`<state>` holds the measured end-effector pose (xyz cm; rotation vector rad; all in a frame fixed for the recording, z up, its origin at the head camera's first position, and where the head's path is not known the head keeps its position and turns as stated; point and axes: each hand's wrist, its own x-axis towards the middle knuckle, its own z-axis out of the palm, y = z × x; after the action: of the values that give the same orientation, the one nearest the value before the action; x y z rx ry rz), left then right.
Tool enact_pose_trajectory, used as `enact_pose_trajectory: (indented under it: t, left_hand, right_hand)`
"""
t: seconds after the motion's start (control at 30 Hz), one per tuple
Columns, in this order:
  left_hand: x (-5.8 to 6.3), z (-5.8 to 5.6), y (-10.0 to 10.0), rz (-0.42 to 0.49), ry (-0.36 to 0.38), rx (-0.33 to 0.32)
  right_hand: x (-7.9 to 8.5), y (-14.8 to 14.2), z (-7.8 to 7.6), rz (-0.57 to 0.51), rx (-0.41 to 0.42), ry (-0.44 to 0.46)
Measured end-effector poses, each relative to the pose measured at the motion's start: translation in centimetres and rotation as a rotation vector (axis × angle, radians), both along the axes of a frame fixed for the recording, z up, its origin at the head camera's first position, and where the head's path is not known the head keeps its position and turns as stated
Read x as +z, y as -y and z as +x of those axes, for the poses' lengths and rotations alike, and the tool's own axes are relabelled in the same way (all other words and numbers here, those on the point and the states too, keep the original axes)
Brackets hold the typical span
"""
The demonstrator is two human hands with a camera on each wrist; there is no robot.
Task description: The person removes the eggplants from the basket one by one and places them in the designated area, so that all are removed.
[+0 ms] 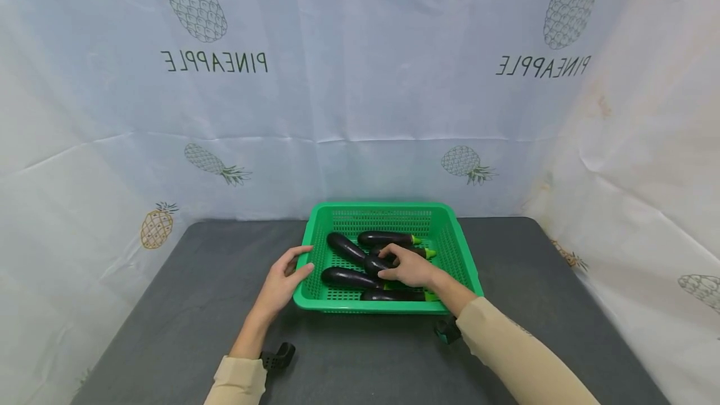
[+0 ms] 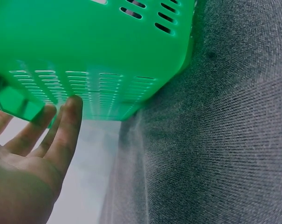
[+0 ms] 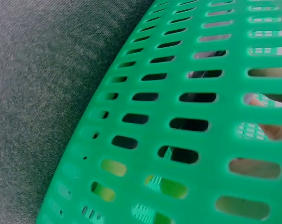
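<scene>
A green plastic basket [image 1: 377, 307] with slotted walls holds several dark, glossy eggplants [image 1: 349, 277] with green stem ends. My right hand [image 1: 413, 267] reaches into it over the near right side. Its thumb and fingers grip a middle eggplant [image 1: 374, 264], partly hidden by the hand. At the basket's left rim is my left hand [image 1: 279, 281], thumb and fingers spread and reaching the edge. In the left wrist view, extended fingers [image 2: 66, 126] lie against the outside of the slotted wall [image 2: 99, 51]. The right wrist view looks through the slots, where bits of hand and green stem show.
The basket stands on a dark grey cloth-covered table [image 1: 349, 361]. Behind and beside it hangs a pale sheet [image 1: 371, 92] printed with pineapples. A black wrist device [image 1: 278, 357] sits at the left wrist, and another [image 1: 447, 330] under the right forearm.
</scene>
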<state>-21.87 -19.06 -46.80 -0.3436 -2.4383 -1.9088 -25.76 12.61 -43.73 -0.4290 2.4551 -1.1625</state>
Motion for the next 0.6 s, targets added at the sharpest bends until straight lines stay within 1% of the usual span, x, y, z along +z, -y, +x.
enact_pose_trajectory:
  t: [0.17, 0.3, 0.47, 0.6]
  left_hand:
    - [-0.1, 0.0, 0.0, 0.000, -0.003, -0.006]
    - [-0.3, 0.0, 0.0, -0.005, -0.002, -0.011]
    - [-0.2, 0.1, 0.0, -0.005, 0.000, -0.004]
    - [-0.1, 0.1, 0.1, -0.009, -0.006, -0.002]
  right_hand:
    - [0.2, -0.2, 0.1, -0.033, 0.002, -0.015]
    - [0.7, -0.5, 0.3, -0.059, 0.005, -0.020]
    - [1.6, -0.9, 0.7, -0.098, 0.047, -0.030]
    - [2.7, -1.2, 1.1, -0.115, 0.065, -0.030]
